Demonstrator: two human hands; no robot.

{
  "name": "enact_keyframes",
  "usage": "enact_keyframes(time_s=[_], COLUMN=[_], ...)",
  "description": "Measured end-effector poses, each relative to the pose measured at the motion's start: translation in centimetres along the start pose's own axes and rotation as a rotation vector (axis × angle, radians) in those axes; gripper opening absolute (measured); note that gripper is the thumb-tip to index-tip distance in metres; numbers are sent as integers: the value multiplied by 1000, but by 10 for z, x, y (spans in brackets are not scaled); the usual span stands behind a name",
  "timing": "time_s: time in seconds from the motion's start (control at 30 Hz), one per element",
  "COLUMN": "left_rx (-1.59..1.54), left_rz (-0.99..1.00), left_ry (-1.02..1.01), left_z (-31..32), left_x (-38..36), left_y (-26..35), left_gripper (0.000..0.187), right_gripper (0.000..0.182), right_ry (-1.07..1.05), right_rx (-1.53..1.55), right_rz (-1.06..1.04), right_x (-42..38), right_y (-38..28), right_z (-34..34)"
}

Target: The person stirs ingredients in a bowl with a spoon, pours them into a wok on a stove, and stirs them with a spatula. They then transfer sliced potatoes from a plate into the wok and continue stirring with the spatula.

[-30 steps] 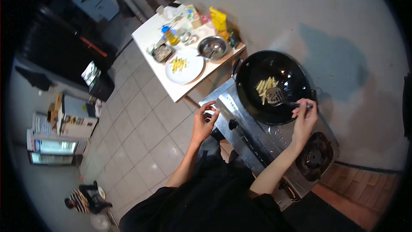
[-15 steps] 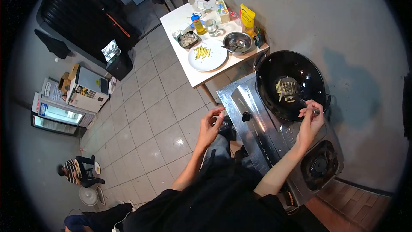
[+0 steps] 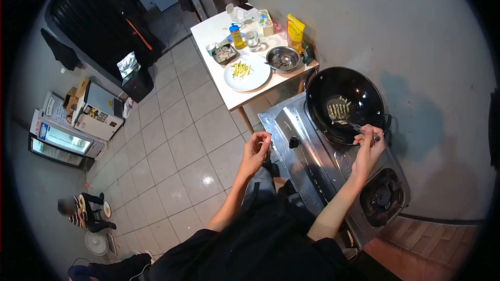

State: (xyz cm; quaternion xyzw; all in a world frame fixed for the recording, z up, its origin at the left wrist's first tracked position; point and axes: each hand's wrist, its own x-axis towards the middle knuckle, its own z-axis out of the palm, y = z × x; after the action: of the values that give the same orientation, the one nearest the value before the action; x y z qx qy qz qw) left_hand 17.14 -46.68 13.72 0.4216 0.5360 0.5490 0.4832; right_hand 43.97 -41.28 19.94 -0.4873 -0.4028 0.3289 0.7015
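Observation:
My right hand is closed around the handle of a slotted spatula, whose head lies low inside a black wok. Pale, strip-shaped food pieces are on and around the spatula head at the wok's bottom. The wok sits on the far part of a steel gas stove. My left hand hangs in the air to the left of the stove's front edge, thumb and index finger brought together. Whether anything small is between those fingertips cannot be made out.
A white table beyond the stove bears a plate of food strips, a metal bowl, an oil bottle and a yellow bag. An unused burner is near my right forearm. A person sits at far left.
The view has shifted slightly, so the wok and table appear a little further left. The spatula head has moved within the food, and the strips now lie more spread around it.

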Motion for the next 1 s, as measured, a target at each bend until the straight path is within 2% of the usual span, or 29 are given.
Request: enact_keyframes(time_s=[0.57,1.0], left_rx=[10,8], left_rz=[-13,-15], left_ry=[-87,-211], left_z=[3,-24], left_x=[-2,62], left_y=[-4,0], left_gripper=[26,24], right_gripper=[13,8], right_ry=[45,221], right_rx=[-29,-46], right_rz=[-46,-42], right_x=[-10,-2], right_y=[-12,-1], right_z=[-14,12])
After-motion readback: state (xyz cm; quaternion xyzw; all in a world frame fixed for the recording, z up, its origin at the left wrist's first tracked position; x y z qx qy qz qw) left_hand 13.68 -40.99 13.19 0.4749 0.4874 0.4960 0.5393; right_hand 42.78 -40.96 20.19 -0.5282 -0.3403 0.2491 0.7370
